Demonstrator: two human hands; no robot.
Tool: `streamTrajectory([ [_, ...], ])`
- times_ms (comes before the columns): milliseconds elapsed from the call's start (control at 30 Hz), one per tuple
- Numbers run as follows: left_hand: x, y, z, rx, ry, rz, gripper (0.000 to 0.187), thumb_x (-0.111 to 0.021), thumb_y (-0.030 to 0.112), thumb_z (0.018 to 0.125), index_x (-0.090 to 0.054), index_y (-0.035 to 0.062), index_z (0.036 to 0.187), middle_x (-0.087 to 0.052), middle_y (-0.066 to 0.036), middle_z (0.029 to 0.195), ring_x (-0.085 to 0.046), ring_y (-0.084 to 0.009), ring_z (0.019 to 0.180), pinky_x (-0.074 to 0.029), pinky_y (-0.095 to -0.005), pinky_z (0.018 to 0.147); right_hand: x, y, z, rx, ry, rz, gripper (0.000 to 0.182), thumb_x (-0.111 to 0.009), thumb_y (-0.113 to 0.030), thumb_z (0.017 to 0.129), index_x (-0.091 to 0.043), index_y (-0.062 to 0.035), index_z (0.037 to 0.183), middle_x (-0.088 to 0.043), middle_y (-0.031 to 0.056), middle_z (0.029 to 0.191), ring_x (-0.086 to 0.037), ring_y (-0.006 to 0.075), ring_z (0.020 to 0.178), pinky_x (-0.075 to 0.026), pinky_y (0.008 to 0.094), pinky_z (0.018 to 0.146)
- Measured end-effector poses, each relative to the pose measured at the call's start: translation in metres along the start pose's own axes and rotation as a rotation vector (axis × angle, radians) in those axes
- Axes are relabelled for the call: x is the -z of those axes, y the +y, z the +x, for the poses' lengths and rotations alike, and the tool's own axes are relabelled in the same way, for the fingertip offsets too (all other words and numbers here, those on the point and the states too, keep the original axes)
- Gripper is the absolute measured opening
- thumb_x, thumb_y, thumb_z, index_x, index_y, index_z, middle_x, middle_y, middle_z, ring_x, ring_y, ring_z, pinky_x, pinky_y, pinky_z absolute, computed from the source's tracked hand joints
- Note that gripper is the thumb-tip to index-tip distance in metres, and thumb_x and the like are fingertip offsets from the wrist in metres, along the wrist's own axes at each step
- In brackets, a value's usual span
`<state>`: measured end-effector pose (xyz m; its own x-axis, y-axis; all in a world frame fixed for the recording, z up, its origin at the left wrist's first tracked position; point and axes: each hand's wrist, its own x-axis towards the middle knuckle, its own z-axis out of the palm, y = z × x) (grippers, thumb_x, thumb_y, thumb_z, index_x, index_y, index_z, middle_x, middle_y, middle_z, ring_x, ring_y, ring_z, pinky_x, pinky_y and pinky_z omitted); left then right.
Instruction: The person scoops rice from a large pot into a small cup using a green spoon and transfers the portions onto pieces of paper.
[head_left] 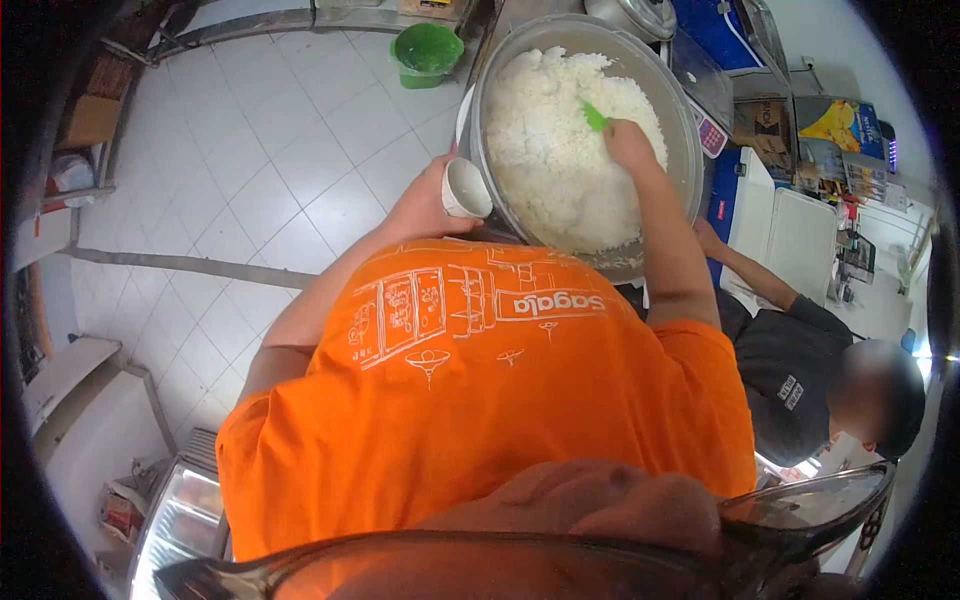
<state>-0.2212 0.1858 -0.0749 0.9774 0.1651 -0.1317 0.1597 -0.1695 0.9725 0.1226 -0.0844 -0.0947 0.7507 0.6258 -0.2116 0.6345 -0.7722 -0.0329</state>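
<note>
My left hand (431,205) is wrapped round a small white bowl (466,188), held at the near left rim of a large round metal pot (683,130). A big heap of cooked white rice (560,130) fills much of the pot. Over the rice, my right hand (630,146) grips a green rice paddle (595,116); its blade points toward the far left and touches the rice. My fingers hide the paddle's handle.
To the right, a person (800,370) in a dark shirt reaches an arm toward the pot. A digital scale (711,133) stands beside the pot. Farther off are a metal lidded pot (640,15), a green tub (427,55) and a blue-and-white cooler box (740,195).
</note>
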Motion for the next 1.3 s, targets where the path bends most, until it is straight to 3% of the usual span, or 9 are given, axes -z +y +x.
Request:
streamTrajectory([
  [333,-0.003,-0.008,0.007,-0.029,0.048,-0.051,0.082,-0.088,0.013,0.064,-0.044,0.0017,0.132,-0.061,-0.014,0.116,-0.059,-0.0248,0.111,-0.046,-0.0357,0.096,0.007,-0.120,-0.133,0.054,-0.230,-0.061,0.028,-0.044,-0.018,0.095,-0.067,-0.0044,0.103,-0.069,0.0210,0.096,-0.066,0.0403,0.090,-0.052,0.0501,0.081],
  [433,0.004,-0.004,0.009,-0.021,0.000,-0.055,0.081,-0.087,0.013,0.065,-0.044,0.0022,0.132,-0.061,-0.014,0.116,-0.059,-0.0255,0.111,-0.046,-0.0361,0.096,0.052,-0.076,-0.124,-0.035,-0.210,0.063,0.028,-0.046,-0.018,0.093,-0.069,-0.0048,0.102,-0.070,0.0210,0.098,-0.067,0.0414,0.090,-0.052,0.0499,0.081],
  [533,0.019,0.014,0.015,-0.026,-0.049,0.023,0.079,-0.086,0.012,0.066,-0.045,0.0030,0.132,-0.061,-0.014,0.115,-0.059,-0.0263,0.111,-0.047,-0.0362,0.095,0.086,-0.005,-0.089,-0.361,-0.079,-0.031,0.029,-0.048,-0.019,0.091,-0.070,-0.0020,0.101,-0.069,0.0228,0.103,-0.066,0.0421,0.097,-0.053,0.0490,0.085],
  [667,0.026,0.010,0.019,-0.021,-0.072,0.087,0.076,-0.087,0.012,0.065,-0.047,0.0034,0.129,-0.062,-0.014,0.113,-0.060,-0.0268,0.109,-0.047,-0.0360,0.094,-0.006,0.087,-0.022,-0.437,0.033,-0.114,0.026,-0.052,-0.015,0.088,-0.069,-0.0004,0.103,-0.068,0.0235,0.108,-0.065,0.0411,0.103,-0.052,0.0478,0.088],
  [867,0.016,-0.007,0.021,-0.009,-0.045,-0.011,0.080,-0.087,0.018,0.065,-0.045,0.0012,0.131,-0.062,-0.019,0.114,-0.060,-0.0334,0.110,-0.047,-0.0383,0.095,0.016,-0.021,-0.045,-0.473,-0.140,0.038,0.028,-0.051,-0.012,0.087,-0.066,0.0000,0.107,-0.067,0.0241,0.111,-0.064,0.0399,0.105,-0.051,0.0474,0.091],
  [967,0.015,0.003,0.016,0.012,-0.005,-0.028,0.079,-0.088,0.016,0.066,-0.045,0.0037,0.130,-0.062,-0.015,0.112,-0.061,-0.0280,0.107,-0.048,-0.0372,0.092,0.000,-0.043,-0.081,-0.311,-0.130,0.013,0.028,-0.048,-0.013,0.088,-0.067,-0.0022,0.107,-0.067,0.0237,0.110,-0.065,0.0392,0.102,-0.051,0.0476,0.090],
  [1067,0.014,-0.014,0.020,-0.043,-0.027,-0.009,0.082,-0.087,0.016,0.065,-0.043,0.0003,0.132,-0.061,-0.019,0.115,-0.060,-0.0339,0.110,-0.046,-0.0390,0.096,0.009,-0.093,-0.123,-0.282,-0.231,-0.096,0.028,-0.047,-0.014,0.089,-0.068,-0.0057,0.105,-0.067,0.0230,0.108,-0.066,0.0383,0.100,-0.051,0.0483,0.089],
  [1167,0.022,-0.010,0.023,-0.096,-0.107,-0.012,0.082,-0.087,0.015,0.064,-0.044,0.0013,0.132,-0.061,-0.019,0.116,-0.060,-0.0339,0.110,-0.046,-0.0390,0.096,0.043,-0.088,-0.141,-0.150,-0.218,-0.032,0.027,-0.048,-0.013,0.088,-0.070,-0.0067,0.103,-0.069,0.0231,0.102,-0.067,0.0387,0.097,-0.052,0.0489,0.085],
  [1300,0.026,0.006,0.018,-0.029,-0.163,-0.062,0.083,-0.088,0.016,0.063,-0.045,0.0017,0.133,-0.061,-0.019,0.120,-0.058,-0.0350,0.115,-0.046,-0.0402,0.097,0.086,-0.028,-0.089,-0.322,0.034,-0.128,0.026,-0.051,-0.016,0.088,-0.072,-0.0032,0.099,-0.071,0.0215,0.094,-0.070,0.0355,0.089,-0.055,0.0494,0.076],
])
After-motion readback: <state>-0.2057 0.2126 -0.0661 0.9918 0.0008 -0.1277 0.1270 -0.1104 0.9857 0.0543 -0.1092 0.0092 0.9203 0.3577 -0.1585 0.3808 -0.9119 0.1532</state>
